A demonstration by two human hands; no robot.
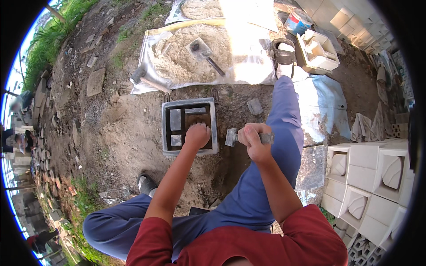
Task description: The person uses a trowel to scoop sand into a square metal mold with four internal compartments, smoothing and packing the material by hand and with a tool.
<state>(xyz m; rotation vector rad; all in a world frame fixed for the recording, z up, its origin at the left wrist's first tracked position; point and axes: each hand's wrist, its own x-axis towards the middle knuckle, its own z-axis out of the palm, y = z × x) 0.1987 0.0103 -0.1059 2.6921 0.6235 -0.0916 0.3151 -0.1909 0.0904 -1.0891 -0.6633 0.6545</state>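
On the ground in front of me stands a square grey metal mould (165, 133) with grey blocks (175, 119) set inside it along the left and far sides. My left hand (198, 135) reaches into its right half, fingers curled down; whatever they hold, if anything, is hidden. To the right of the mould, my right hand (256, 139) is closed around a short grey tool (231, 137) with a flat, blade-like end pointing left and its other end sticking out right. A small grey block (254, 106) lies on the dirt beyond that hand.
Beyond the mould, a white sheet (144, 53) bears pale powder (177, 57), a dark-handled trowel (215, 65) and a hammer (153, 84). A box of pale pieces (317, 51) and a paint bucket (298, 22) stand far right. Pale hollow blocks (364, 168) are stacked at right.
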